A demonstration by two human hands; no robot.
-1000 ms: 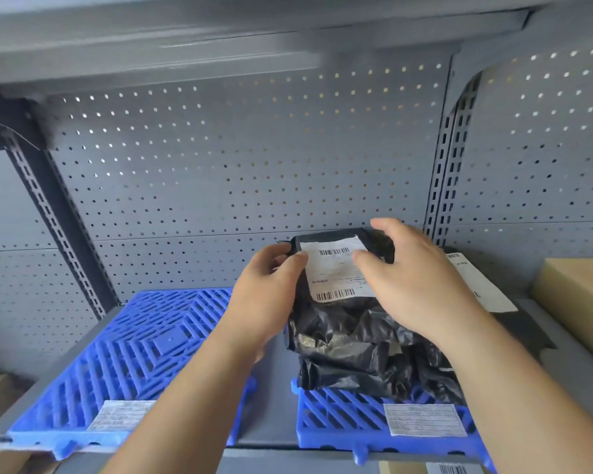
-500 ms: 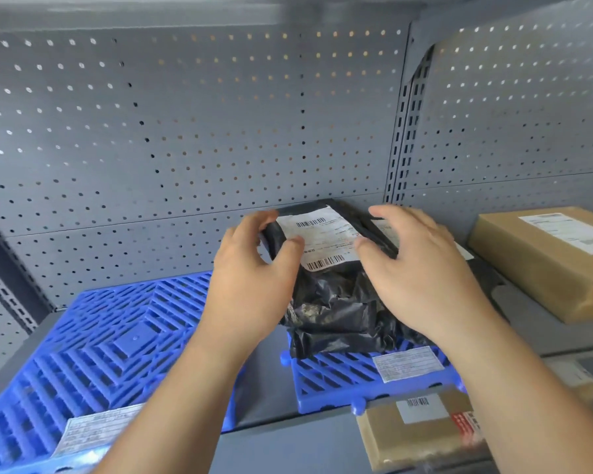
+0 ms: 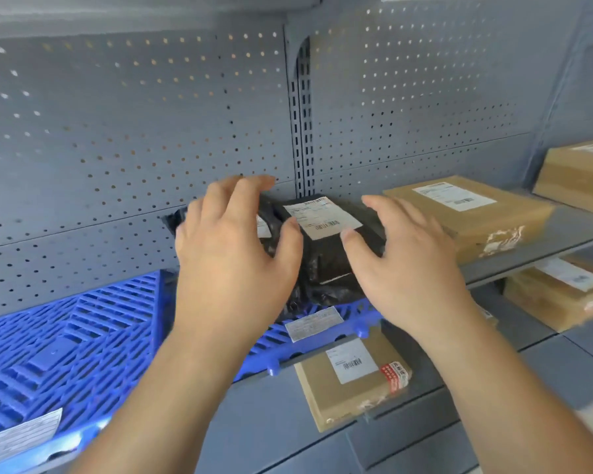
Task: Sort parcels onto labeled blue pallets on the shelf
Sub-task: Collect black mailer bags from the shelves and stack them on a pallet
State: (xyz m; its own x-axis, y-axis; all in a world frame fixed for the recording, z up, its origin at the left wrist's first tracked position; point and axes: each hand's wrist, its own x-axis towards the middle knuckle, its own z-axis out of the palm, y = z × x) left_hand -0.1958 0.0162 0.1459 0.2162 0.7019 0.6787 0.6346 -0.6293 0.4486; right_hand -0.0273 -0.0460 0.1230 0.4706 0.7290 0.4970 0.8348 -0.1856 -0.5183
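Head view at the grey shelf (image 3: 264,415): my left hand (image 3: 233,254) and right hand (image 3: 404,265) hang open, fingers spread and relaxed, on either side of a black plastic-wrapped parcel (image 3: 326,258), gripping nothing. Whether my fingertips touch the wrap, I cannot tell. The parcel lies with its white label (image 3: 322,217) up on the right blue pallet (image 3: 281,343), close to the perforated back panel (image 3: 134,131). A paper tag (image 3: 314,323) is stuck at that pallet's front edge. The left blue pallet (image 3: 65,343) sits just beside it. A brown cardboard parcel (image 3: 466,213) rests on the shelf to the right, and another brown parcel (image 3: 353,381) lies below the right pallet's front.
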